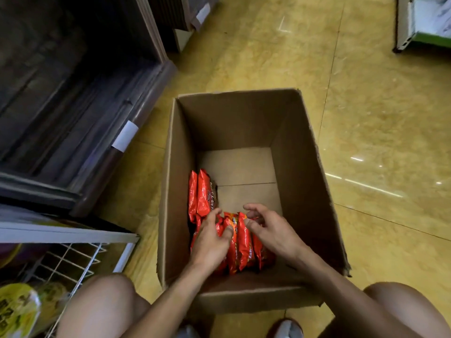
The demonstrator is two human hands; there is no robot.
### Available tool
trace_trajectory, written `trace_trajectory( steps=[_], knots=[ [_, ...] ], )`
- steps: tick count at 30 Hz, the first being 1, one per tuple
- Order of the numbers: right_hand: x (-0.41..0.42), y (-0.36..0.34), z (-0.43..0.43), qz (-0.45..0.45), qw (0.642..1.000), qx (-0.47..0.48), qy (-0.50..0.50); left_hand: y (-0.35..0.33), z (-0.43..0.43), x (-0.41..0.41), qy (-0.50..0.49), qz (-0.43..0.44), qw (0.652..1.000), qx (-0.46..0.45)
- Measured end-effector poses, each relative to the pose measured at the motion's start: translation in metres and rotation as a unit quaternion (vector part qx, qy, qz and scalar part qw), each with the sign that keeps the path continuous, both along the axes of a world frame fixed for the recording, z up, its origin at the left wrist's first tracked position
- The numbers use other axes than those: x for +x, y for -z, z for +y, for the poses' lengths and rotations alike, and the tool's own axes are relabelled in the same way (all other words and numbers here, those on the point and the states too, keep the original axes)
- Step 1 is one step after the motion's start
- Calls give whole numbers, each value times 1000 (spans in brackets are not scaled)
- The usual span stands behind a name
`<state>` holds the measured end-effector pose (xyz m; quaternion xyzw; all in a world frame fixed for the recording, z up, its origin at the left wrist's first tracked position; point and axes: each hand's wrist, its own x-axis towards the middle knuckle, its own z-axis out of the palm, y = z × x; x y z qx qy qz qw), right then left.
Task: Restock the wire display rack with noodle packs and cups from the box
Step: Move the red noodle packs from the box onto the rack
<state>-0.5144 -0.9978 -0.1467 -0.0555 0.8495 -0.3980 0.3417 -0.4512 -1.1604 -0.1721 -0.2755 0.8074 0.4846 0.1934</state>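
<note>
Now we crouch over the open brown cardboard box point(300, 167), which stands on the glossy yellow tiled floor point(366, 118). Most of its bottom is bare. The only stock we can see in it is a row of red foil noodle packs point(241, 242) standing on edge in the near left corner, with two more against the left wall farther in. No cups show in the box.

Our left hand point(212, 236) has its grip clamped on the near row, thumb and fingers curled round the packs. Our right hand point(271, 230) curls over the same row from the right, and we cannot tell whether its grip has closed on a pack.

The white wire display rack point(73, 259) at near left holds some yellow packs point(17, 311), with bare wire beside them. We judge the restock well along, with these last packs to lift out and shelve.
</note>
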Motion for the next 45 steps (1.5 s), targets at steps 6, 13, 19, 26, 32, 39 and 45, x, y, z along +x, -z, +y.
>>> trace_trajectory(
  steps=[6, 13, 19, 26, 32, 39, 45],
  knots=[
    [-26, 28, -20, 20, 999, -14, -28, 31, -11, -23, 19, 9, 999, -50],
    [-40, 28, -28, 35, 999, -7, -42, 43, -23, -54, -5, -3, 996, -88],
    [-52, 28, -23, 39, 998, 5, -47, 66, -21, -53, -23, -46, 994, -99],
    [-61, 30, -15, 40, 997, -1, -62, 80, -28, -57, 48, -76, 977, -195],
    [-67, 35, -10, 43, 995, 5, -88, 89, -28, -66, 50, -89, 970, -220],
    [-66, 34, 0, 38, 993, 22, -111, 97, -29, -66, 131, -88, 945, -286],
    [-64, 36, -2, 20, 990, 33, -135, 105, -32, -68, 150, -100, 934, -308]
  ],
)
